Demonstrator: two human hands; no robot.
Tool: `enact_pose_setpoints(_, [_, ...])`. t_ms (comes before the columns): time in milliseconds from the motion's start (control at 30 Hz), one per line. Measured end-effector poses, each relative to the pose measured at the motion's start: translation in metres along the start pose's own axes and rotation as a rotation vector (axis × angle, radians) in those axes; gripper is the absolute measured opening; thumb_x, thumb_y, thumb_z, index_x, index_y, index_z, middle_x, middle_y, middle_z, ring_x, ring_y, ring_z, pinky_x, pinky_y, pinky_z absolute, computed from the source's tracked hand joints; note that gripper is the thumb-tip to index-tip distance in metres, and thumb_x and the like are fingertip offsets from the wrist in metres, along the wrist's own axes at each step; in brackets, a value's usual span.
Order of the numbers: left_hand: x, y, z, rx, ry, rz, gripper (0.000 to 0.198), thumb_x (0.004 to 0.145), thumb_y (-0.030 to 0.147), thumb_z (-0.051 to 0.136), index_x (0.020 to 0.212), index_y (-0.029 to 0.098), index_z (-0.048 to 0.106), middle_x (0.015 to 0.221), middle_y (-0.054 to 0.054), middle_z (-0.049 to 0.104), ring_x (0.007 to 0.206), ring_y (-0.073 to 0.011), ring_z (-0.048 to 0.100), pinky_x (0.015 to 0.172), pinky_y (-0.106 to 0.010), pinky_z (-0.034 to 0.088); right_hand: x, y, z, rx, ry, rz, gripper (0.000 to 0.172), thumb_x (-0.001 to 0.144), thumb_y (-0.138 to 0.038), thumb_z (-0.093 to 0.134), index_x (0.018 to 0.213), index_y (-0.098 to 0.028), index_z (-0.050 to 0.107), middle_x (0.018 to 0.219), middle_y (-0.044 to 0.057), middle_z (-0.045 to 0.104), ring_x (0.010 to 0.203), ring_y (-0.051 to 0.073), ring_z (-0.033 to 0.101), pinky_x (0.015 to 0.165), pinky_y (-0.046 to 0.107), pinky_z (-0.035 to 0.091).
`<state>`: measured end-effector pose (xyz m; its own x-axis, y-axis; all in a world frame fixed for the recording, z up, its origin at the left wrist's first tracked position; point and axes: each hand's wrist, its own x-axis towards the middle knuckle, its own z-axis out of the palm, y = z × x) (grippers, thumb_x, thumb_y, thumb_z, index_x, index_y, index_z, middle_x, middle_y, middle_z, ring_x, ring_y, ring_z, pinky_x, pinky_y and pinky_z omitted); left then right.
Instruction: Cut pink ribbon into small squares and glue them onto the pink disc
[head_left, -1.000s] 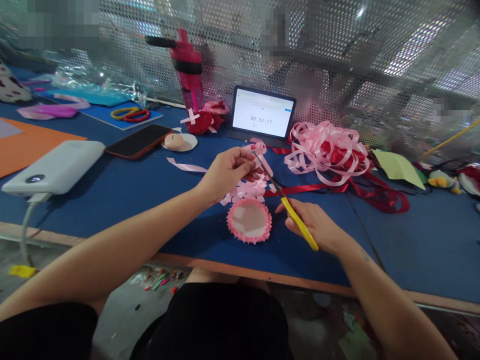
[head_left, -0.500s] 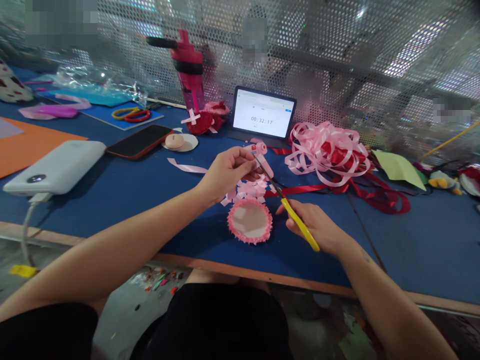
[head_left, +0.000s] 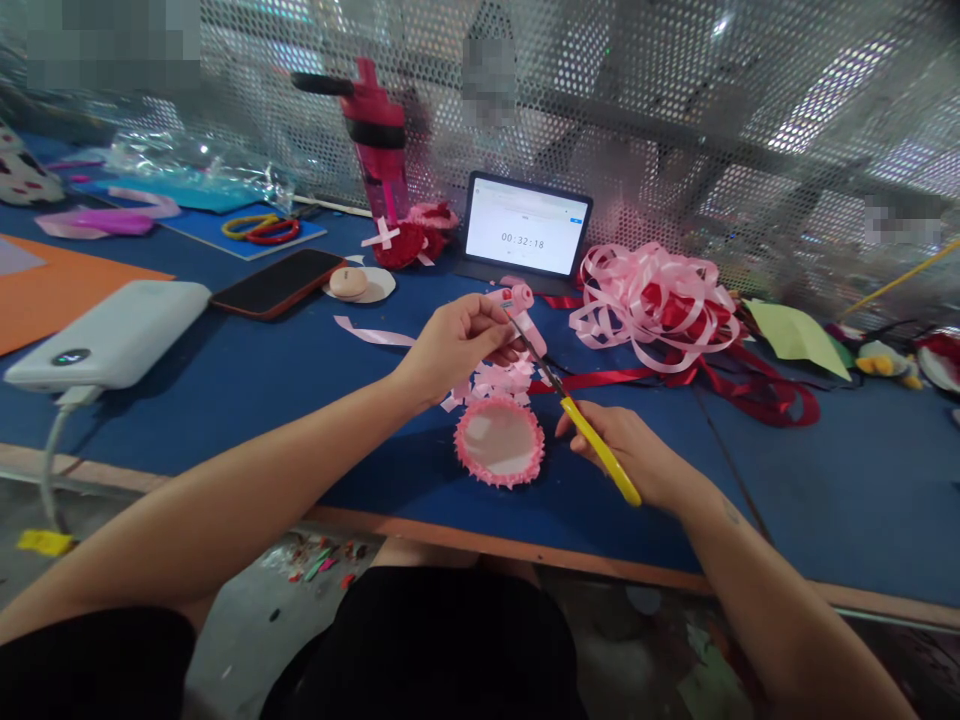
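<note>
My right hand (head_left: 619, 445) is closed around yellow-handled scissors (head_left: 600, 450), whose blades point up and left. Their tips reach the fingertips of my left hand (head_left: 469, 335), which is closed in a pinch; whatever it holds is too small or hidden to make out. Just behind those fingers lies a pink glue gun (head_left: 531, 332). Below my left hand is a pile of cut pink ribbon pieces (head_left: 499, 382). Nearer me rests a round white disc (head_left: 501, 442) edged with a ruffle of pink ribbon pieces.
A tangle of pink ribbon (head_left: 652, 300) and red ribbon (head_left: 780, 395) lies at right. Behind stand a tablet (head_left: 525, 225) showing a timer and a pink bottle (head_left: 379, 140). At left are a phone (head_left: 281, 283), a white power bank (head_left: 112, 335) and other scissors (head_left: 270, 230).
The scissors and my right hand have shifted very slightly. My left hand stays in place, and the tablet's timer has advanced one second.
</note>
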<state>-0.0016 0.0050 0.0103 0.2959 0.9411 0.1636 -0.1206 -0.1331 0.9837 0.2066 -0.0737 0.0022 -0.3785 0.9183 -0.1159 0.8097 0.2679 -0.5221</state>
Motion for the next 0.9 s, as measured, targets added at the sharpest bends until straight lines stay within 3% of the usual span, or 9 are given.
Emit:
enact_pose_setpoints(100, [0.0,0.0,0.0,-0.003,0.003,-0.004,0.013,0.082,0.006,0.055,0.075,0.016,0.049,0.062,-0.001,0.066,0.054,-0.0065,0.061,0.056,-0.019,0.051,0.0,0.0,0.001,0.069,-0.008,0.015,0.036,0.089,-0.049,0.039,0.083,-0.018,0.054,0.06,-0.001,0.052,0.052,0.012,0.046,0.051,0.023,0.032])
enact_pose_setpoints(367, [0.0,0.0,-0.001,0.011,0.01,-0.008,0.013,0.08,0.005,0.053,0.075,0.016,0.049,0.063,-0.001,0.067,0.054,-0.0066,0.061,0.057,-0.019,0.051,0.004,0.005,0.004,0.042,0.027,0.002,0.039,0.089,-0.051,0.039,0.082,-0.017,0.057,0.067,0.002,0.058,0.056,0.013,0.049,0.053,0.024,0.033])
enact_pose_setpoints(533, [0.002,0.0,-0.003,0.024,-0.013,0.023,0.012,0.08,0.006,0.053,0.077,0.016,0.048,0.064,-0.001,0.067,0.054,-0.007,0.062,0.055,-0.018,0.05,0.004,0.005,0.006,0.119,0.069,0.024,0.041,0.085,-0.054,0.044,0.081,-0.016,0.058,0.058,-0.002,0.049,0.049,0.01,0.043,0.047,0.022,0.031])
enact_pose_setpoints(633, [-0.003,-0.003,-0.001,0.07,-0.141,0.035,0.014,0.081,0.01,0.054,0.081,0.019,0.043,0.063,0.0,0.066,0.053,-0.0086,0.062,0.052,-0.019,0.049,0.003,0.006,0.008,0.261,0.141,0.035,0.042,0.083,-0.058,0.046,0.082,-0.016,0.056,0.055,-0.004,0.043,0.044,0.008,0.04,0.044,0.021,0.031])
enact_pose_setpoints(800, [-0.022,-0.011,0.012,0.218,-0.487,0.011,0.017,0.082,0.015,0.052,0.086,0.021,0.037,0.065,0.001,0.065,0.05,-0.0099,0.06,0.051,-0.021,0.048,0.003,0.004,0.014,0.397,0.194,0.064,0.035,0.078,-0.052,0.058,0.083,-0.018,0.055,0.059,-0.005,0.046,0.045,0.008,0.041,0.044,0.021,0.035])
enact_pose_setpoints(900, [-0.03,-0.015,0.02,0.285,-0.554,0.003,0.015,0.082,0.012,0.049,0.085,0.021,0.037,0.061,0.004,0.06,0.05,-0.0089,0.059,0.052,-0.02,0.047,0.004,0.001,0.018,0.39,0.164,0.038,0.028,0.078,-0.045,0.059,0.082,-0.018,0.055,0.058,-0.005,0.046,0.046,0.008,0.04,0.045,0.02,0.035])
